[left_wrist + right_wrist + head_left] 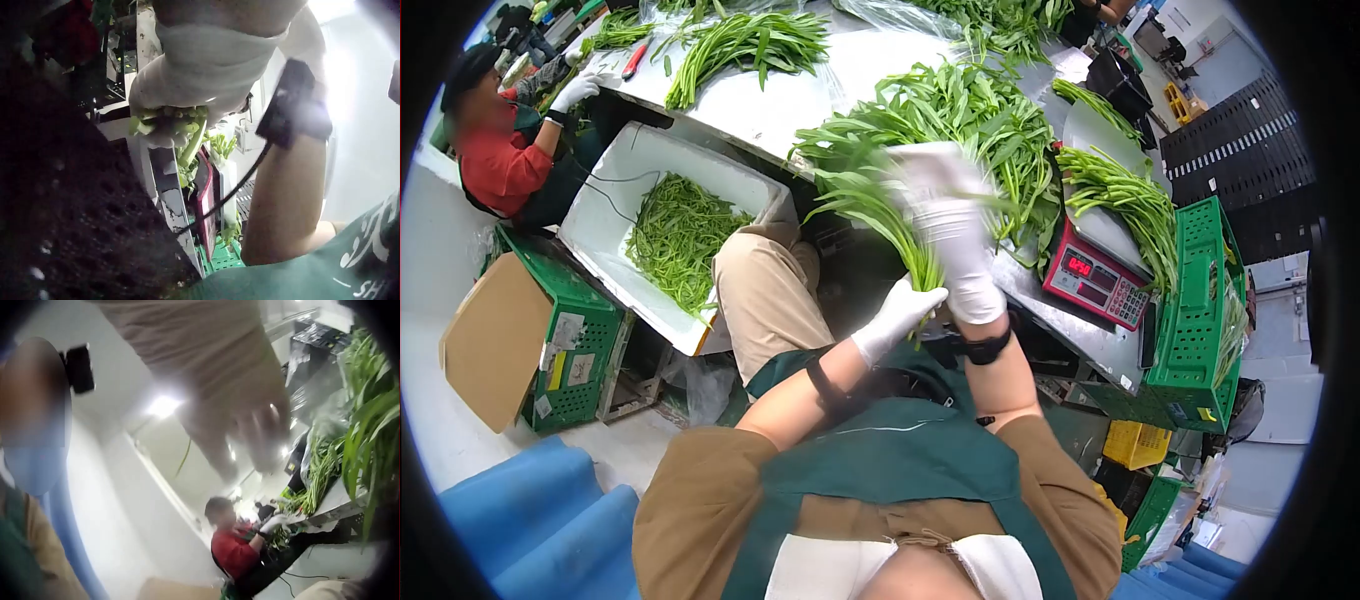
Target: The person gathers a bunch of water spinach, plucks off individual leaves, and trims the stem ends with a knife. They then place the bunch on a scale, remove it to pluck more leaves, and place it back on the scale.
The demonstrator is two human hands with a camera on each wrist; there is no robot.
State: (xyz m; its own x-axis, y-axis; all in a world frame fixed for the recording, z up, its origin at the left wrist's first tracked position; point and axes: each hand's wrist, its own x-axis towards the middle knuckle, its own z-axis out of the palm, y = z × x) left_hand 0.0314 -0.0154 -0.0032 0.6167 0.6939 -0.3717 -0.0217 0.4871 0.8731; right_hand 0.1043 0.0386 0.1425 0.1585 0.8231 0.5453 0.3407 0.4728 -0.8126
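Low in front of the apron, my gloved left hand (900, 312) grips a bunch of water spinach (878, 222) by its stems, leaves pointing up and away. In the left wrist view the cut stem ends (187, 128) stick out of that fist. My gloved right hand (945, 205), blurred, is over the leafy end of the bunch. Its fingers (259, 440) look extended in the right wrist view, and a thin green strand (184, 457) hangs in the air nearby. Behind it a large heap of water spinach (990, 120) covers the metal table (775, 110).
A red scale (1095, 275) with a lit display stands at right, stems lying beside it. Beyond is a green crate (1200, 310). At left, a white foam box (605, 190) holds loose greens. A person in red (505, 165) works at the table's far left, near a red-handled knife (636, 60).
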